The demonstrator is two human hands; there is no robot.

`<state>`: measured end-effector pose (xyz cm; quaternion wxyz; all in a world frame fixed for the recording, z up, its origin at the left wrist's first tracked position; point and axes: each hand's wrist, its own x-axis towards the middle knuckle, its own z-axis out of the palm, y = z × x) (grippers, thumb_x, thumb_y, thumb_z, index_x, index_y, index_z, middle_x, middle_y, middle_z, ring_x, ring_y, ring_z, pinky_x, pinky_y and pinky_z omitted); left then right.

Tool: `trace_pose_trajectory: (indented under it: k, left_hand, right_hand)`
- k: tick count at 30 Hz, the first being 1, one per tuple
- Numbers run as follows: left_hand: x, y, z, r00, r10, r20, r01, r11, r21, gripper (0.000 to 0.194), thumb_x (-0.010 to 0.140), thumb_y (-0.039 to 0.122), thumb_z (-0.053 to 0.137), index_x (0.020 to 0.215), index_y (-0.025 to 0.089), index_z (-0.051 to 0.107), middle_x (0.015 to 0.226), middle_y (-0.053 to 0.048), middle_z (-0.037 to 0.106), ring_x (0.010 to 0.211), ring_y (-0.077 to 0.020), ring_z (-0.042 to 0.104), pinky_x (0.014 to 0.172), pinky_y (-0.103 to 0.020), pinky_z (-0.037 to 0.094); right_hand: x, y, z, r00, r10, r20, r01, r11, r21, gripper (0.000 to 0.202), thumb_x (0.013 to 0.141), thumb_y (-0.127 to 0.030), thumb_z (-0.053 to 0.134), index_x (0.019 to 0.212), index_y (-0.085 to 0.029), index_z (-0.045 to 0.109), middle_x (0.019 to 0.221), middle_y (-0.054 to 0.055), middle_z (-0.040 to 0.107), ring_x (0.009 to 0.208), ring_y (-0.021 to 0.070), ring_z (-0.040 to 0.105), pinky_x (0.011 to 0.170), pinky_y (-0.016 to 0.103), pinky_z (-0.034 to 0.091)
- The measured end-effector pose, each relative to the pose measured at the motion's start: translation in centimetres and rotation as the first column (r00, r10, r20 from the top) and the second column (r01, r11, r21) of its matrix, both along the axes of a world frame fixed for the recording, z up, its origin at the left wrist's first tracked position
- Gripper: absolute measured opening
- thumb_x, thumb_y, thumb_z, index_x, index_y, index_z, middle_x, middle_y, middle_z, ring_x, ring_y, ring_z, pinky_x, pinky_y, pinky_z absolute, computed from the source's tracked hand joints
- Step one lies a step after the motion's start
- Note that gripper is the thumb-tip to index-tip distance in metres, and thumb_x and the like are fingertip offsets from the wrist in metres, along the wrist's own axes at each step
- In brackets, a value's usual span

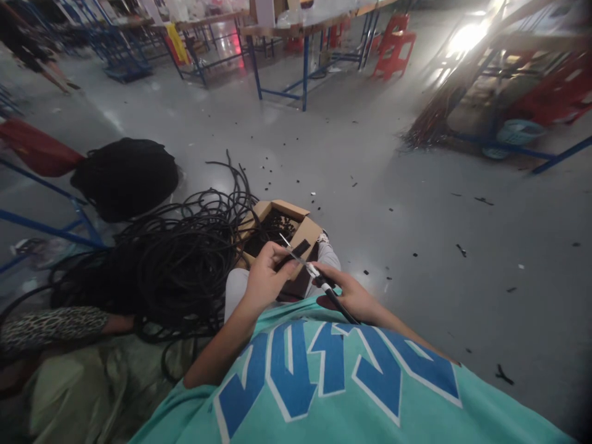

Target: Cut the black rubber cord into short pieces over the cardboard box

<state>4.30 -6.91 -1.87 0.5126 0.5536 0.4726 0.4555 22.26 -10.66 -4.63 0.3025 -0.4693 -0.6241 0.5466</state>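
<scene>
Our left fingers (274, 249) pinch a black strip (301, 248); right fingers (327, 271) wrap the cutting tool (313, 270). Partway, we'd judge: black bits (283, 224) in carton (309, 230) beyond fingertips, big cord heap (171, 259) left.

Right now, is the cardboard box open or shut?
Open: the cardboard box has its flaps spread, and small black pieces show inside.

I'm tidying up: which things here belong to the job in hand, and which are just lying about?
Probably the job's:
flat black strip, left hand
metal-bladed cutting tool, right hand
open brown cardboard box
tangled black cords

Probably just about:
small black floor scraps
red plastic stools
light blue basket
</scene>
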Motion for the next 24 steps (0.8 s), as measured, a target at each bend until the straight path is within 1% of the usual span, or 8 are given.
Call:
trace_pose_trajectory:
  k: [3,6,8,12,17,24]
  left_hand:
    - [0.0,-0.2,0.4,1.0,-0.007,0.005,0.007,1.0,0.029,0.021,0.065,0.022,0.064,0.07,0.018,0.045,0.065,0.003,0.059,0.064,-0.0113,0.059,0.061,-0.023,0.044]
    - [0.0,-0.4,0.7,1.0,-0.005,-0.005,0.005,0.998,0.067,0.021,0.066,0.022,0.063,0.068,0.018,0.043,0.062,0.004,0.057,0.06,-0.0099,0.057,0.059,-0.021,0.044]
    - [-0.1,-0.5,0.8,1.0,-0.011,-0.019,0.013,0.996,0.085,0.021,0.066,0.022,0.063,0.068,0.018,0.043,0.062,0.004,0.057,0.059,-0.0095,0.056,0.056,-0.021,0.043]
    - [-0.1,-0.6,1.0,0.999,-0.022,-0.03,0.025,0.995,0.096,0.023,0.066,0.025,0.064,0.068,0.018,0.042,0.06,0.004,0.059,0.056,-0.0097,0.056,0.052,-0.02,0.042]
    - [0.1,-0.8,1.2,0.999,0.012,-0.034,-0.008,0.994,0.104,0.026,0.065,0.026,0.065,0.066,0.019,0.04,0.059,0.004,0.059,0.056,-0.0101,0.056,0.052,-0.02,0.041]
    - [0.2,-0.8,1.2,0.998,0.056,-0.017,-0.055,0.995,0.079,0.028,0.061,0.026,0.068,0.062,0.018,0.041,0.056,0.005,0.057,0.055,-0.0092,0.055,0.053,-0.019,0.041]
  right_hand:
    - [0.0,-0.1,0.4,1.0,0.004,0.014,-0.004,1.0,0.023,0.063,0.065,-0.025,0.061,0.126,-0.018,0.049,0.126,0.011,0.054,0.104,0.0304,0.057,0.09,0.046,0.044]
    - [0.0,-0.2,0.8,0.999,-0.01,0.052,0.006,0.998,0.07,0.061,0.065,-0.022,0.06,0.125,-0.019,0.05,0.127,0.01,0.053,0.114,0.0303,0.051,0.096,0.046,0.04]
    - [0.0,-0.2,1.0,0.997,-0.014,0.078,0.007,0.996,0.092,0.06,0.065,-0.02,0.06,0.124,-0.019,0.051,0.126,0.009,0.055,0.117,0.0298,0.049,0.098,0.045,0.038]
    - [0.0,-0.2,1.3,0.993,-0.011,0.116,-0.001,0.994,0.108,0.061,0.065,-0.019,0.06,0.125,-0.019,0.05,0.121,0.01,0.057,0.112,0.0294,0.052,0.096,0.044,0.04]
    - [-0.1,-0.2,1.3,0.993,-0.017,0.121,0.001,0.991,0.131,0.059,0.067,-0.022,0.061,0.124,-0.019,0.05,0.118,0.011,0.059,0.109,0.0305,0.053,0.094,0.047,0.04]
    - [-0.1,-0.2,1.4,0.996,-0.001,0.091,-0.01,0.993,0.117,0.059,0.066,-0.018,0.06,0.124,-0.022,0.051,0.123,0.009,0.056,0.112,0.0304,0.051,0.095,0.046,0.04]
